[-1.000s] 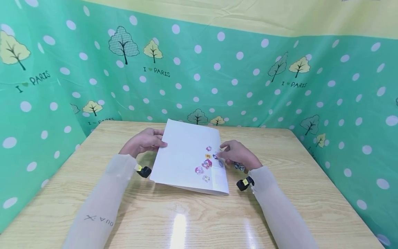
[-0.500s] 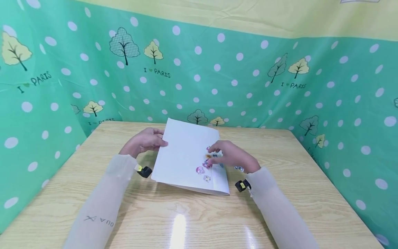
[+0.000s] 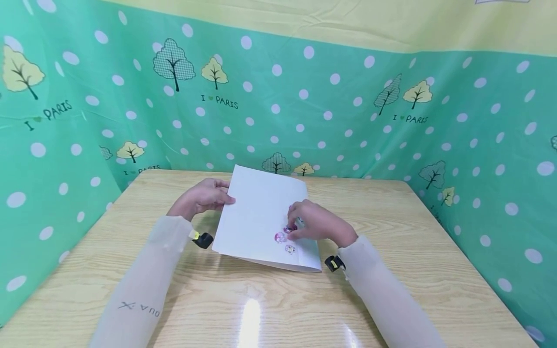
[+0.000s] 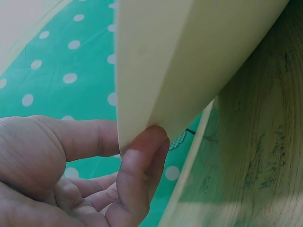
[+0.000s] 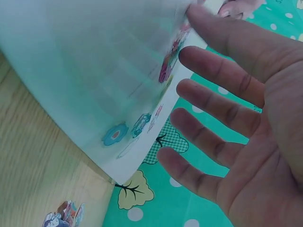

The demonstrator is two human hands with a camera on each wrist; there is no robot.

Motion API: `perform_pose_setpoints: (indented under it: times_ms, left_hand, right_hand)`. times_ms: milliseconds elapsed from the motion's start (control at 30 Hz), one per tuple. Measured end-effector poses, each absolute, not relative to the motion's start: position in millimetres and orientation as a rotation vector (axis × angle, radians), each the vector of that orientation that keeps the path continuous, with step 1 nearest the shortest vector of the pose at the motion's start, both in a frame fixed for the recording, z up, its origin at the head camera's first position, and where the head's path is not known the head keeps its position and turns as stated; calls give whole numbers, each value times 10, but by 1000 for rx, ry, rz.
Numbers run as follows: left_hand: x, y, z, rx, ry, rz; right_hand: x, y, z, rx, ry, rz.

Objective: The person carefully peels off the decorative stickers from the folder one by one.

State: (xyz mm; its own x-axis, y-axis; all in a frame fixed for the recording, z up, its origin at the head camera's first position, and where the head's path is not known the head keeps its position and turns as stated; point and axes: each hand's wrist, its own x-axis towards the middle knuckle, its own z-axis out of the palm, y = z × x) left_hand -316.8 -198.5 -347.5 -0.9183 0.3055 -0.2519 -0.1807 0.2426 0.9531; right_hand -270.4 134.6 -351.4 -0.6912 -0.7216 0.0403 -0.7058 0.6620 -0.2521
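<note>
A white folded sheet, like a folder (image 3: pixel 256 208), is held tilted above the table. My left hand (image 3: pixel 204 197) pinches its left edge between thumb and fingers, also plain in the left wrist view. Small colourful cartoon stickers, among them a pink one (image 3: pixel 280 237) and a pale one (image 3: pixel 289 249), lie on its right part. Over them is my right hand (image 3: pixel 317 222), thumb at the stickers. In the right wrist view its fingers are apart and lightly bent, with nothing seen between them. A round blue sticker (image 5: pixel 115 134) and a red-pink one (image 5: pixel 171 59) show there through a clear, shiny layer.
The wooden table (image 3: pixel 261 309) lies below. A cluster of cartoon pieces (image 5: pixel 62 215) rests on it to the right of the folder, hidden by my right arm in the head view. A green dotted curtain (image 3: pixel 278 96) hangs around the table.
My right hand has moved left from the folder's right edge, then lower over the stickers, covering several of them. The left hand and the folder have barely moved.
</note>
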Motion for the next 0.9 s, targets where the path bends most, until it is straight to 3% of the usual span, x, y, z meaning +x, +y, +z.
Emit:
perform_pose_setpoints:
  times_ms: [900]
  left_hand:
    - [-3178, -1984, -3449, 107, 2149, 1704]
  right_hand:
    - [-2722, 1537, -3335, -1057, 2869, -557]
